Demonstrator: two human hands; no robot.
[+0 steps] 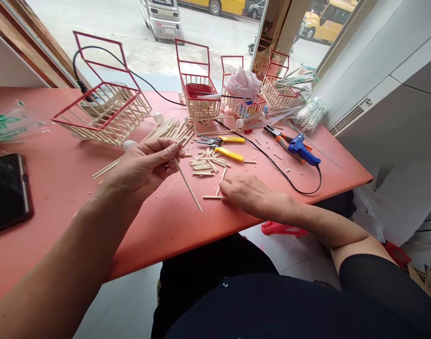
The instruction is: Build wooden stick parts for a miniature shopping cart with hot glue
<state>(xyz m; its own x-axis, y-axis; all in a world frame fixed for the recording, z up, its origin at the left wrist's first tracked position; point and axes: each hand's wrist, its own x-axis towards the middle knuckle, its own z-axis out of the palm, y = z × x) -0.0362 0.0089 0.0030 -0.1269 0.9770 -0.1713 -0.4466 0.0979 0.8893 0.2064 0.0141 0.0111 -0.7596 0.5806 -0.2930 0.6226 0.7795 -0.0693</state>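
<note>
My left hand (pixel 155 157) is closed in a pinch around a long, thin wooden stick (pixel 189 186), which slants down to the right above the table. Lower on the right, my right hand (pixel 248 193) rests at the tabletop with its fingers curled over the right end of a short wooden stick (pixel 211 197); its fingertips are partly hidden. Another short stick (pixel 221 180) lies at an angle against those fingers. Just beyond is a pile of cut short sticks (pixel 206 165). Longer sticks (pixel 166 129) lie bundled behind my left hand.
Yellow-handled wire strippers (pixel 231 154), orange-handled pliers (pixel 280 139) and a blue glue gun (pixel 303 150) with a black cord lie on the pink table (pixel 158 235). Several stick-built carts with red rims, such as the large one (pixel 105 117), stand along the back. A phone (pixel 8 193) lies left.
</note>
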